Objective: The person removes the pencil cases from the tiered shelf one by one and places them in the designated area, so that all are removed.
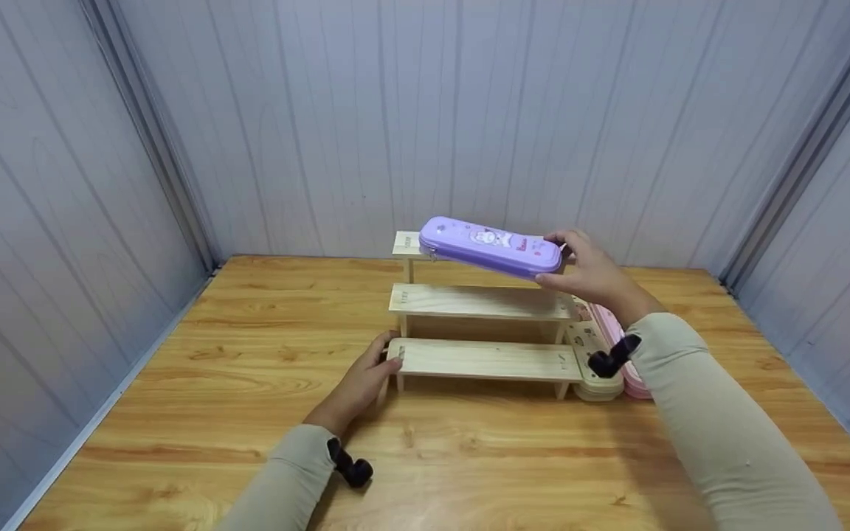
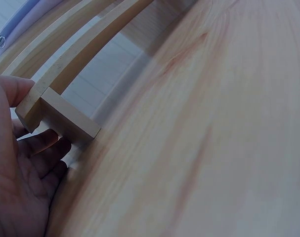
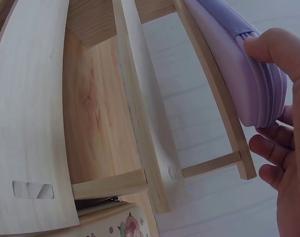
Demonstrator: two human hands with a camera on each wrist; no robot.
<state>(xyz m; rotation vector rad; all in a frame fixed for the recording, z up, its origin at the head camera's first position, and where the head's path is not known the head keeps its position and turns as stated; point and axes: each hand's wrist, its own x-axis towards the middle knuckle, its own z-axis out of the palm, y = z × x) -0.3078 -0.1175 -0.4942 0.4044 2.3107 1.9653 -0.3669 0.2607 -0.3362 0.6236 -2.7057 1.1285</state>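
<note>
A purple zippered pencil case [image 1: 490, 245] with a cartoon print is at the top tier of a three-step wooden shelf [image 1: 484, 360]. My right hand [image 1: 596, 276] grips its right end, thumb on the near side. The case slants slightly down to the right; whether it touches the top plank I cannot tell. At the left end of the lowest step, my left hand [image 1: 358, 382] holds the plank, thumb above and fingers below. The left wrist view shows this hand [image 2: 21, 163] around the plank's end beside a leg.
A cream pencil case [image 1: 596, 354] and a pink one [image 1: 635, 380] lie side by side on the wooden table [image 1: 248, 354], right of the shelf. Pale panel walls [image 1: 322, 133] stand behind and on both sides.
</note>
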